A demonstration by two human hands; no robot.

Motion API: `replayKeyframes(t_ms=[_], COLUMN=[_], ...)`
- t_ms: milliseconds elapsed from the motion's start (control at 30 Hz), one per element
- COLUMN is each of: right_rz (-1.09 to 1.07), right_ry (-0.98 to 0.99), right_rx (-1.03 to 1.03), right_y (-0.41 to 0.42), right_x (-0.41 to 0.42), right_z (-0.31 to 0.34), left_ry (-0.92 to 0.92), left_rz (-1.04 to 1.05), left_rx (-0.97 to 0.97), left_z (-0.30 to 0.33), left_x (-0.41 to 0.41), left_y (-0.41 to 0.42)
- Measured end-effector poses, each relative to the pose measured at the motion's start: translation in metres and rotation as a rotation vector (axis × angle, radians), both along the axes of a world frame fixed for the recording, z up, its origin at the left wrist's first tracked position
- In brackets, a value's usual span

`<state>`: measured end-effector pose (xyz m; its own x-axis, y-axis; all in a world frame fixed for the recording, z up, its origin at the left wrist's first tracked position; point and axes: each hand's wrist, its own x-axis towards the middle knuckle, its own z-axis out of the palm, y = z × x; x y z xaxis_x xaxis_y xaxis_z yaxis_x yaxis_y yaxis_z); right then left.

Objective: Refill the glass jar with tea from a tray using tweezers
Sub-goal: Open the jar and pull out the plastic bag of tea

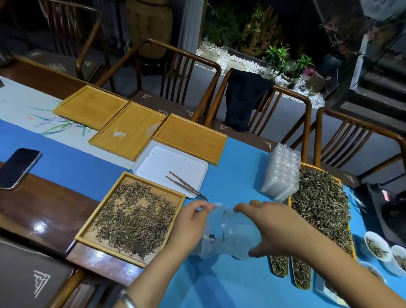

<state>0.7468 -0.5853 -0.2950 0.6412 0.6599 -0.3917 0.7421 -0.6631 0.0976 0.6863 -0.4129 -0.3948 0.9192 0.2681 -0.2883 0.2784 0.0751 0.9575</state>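
A clear glass jar (pixel 234 231) lies tilted on its side above the blue mat, its mouth toward the far left. My right hand (pixel 276 226) grips the jar's body from above. At the jar's mouth my left hand (pixel 190 226) holds a clear plastic bag (pixel 204 244) with a few dark tea bits in it. A wooden tray of thin tea leaves (pixel 133 215) sits just left of my left hand. Brown tweezers (pixel 186 185) lie on the near edge of a white plastic tray (pixel 173 166), untouched.
A second tray heaped with tea (pixel 321 207) lies to the right, with clear plastic containers (pixel 282 172) stacked behind it. Small white bowls of tea (pixel 378 246) stand at the far right. Three empty wooden trays (pixel 191 136) line the far edge. A phone (pixel 15 167) lies at the left.
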Motion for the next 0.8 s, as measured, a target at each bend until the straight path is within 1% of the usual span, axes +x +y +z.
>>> replayKeyframes(t_ms=[67,100,200,267,367,500,600,733,800], right_rz=[-0.140,-0.189,-0.334,-0.382,-0.438,-0.476,-0.466,-0.473,-0.483], right_ry=[0.153,0.197,0.295,0.347,0.364,0.367,0.364,0.387,0.372], right_rx=[0.195,0.281,0.595,0.828,1.051,1.171,1.217,1.239,1.198], right_y=[-0.017,-0.024,-0.042,-0.051,-0.054,-0.050,-0.047,-0.046,-0.045], right_x=[-0.003,-0.006,-0.019,-0.029,-0.043,-0.056,-0.062,-0.067,-0.069], right_z=[-0.005,-0.009,-0.020,-0.029,-0.033,-0.035,-0.032,-0.029,-0.029], left_ry=[0.006,0.006,0.005,-0.008,-0.013,-0.014,-0.021,-0.027,-0.016], left_rz=[-0.001,-0.009,-0.016,-0.009,-0.013,-0.005,-0.005,-0.008,-0.019], left_rx=[-0.002,0.002,0.013,0.027,0.033,0.052,0.075,0.068,0.074], left_z=[0.002,0.003,0.004,0.003,0.002,0.003,0.004,0.005,0.004], left_x=[0.000,0.000,0.000,0.000,0.000,-0.001,-0.001,-0.004,-0.007], left_y=[0.000,0.000,0.000,0.001,0.001,0.004,0.005,0.004,0.003])
